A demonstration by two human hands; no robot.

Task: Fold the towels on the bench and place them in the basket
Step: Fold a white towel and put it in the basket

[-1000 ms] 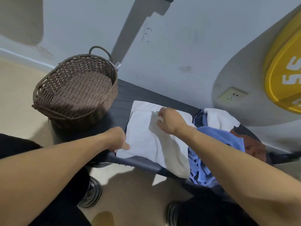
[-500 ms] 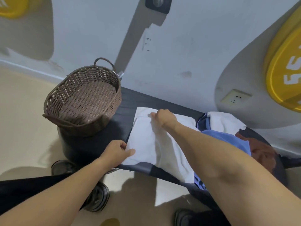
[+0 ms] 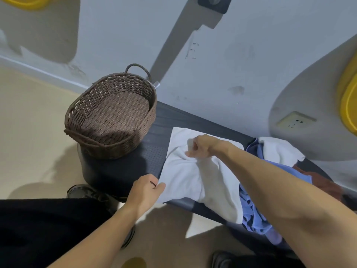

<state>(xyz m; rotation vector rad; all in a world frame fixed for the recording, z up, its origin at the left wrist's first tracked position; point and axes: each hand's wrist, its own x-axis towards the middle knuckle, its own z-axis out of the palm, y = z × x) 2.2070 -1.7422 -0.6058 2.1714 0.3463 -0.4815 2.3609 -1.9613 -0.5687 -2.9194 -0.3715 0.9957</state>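
Note:
A white towel [image 3: 185,176] lies partly folded on the dark bench [image 3: 154,159], with its right end hanging over the front edge. My left hand [image 3: 146,188] pinches its near left corner at the bench's front. My right hand [image 3: 201,146] grips a bunched fold in the towel's middle, and the cloth wrinkles beneath it. A brown woven basket [image 3: 77,130] with a loop handle stands on the bench's left end, and nothing is inside it.
To the right lies a heap of a blue towel [image 3: 257,213], another white towel [image 3: 280,151] and a brown one [image 3: 318,180]. A grey wall with a socket [image 3: 295,120] backs the bench. My shoes [image 3: 81,190] and dark trousers are below, on a beige floor.
The view has tilted up and closer. My right hand has gathered the towel's middle into a fold. My left hand stays at the near left corner.

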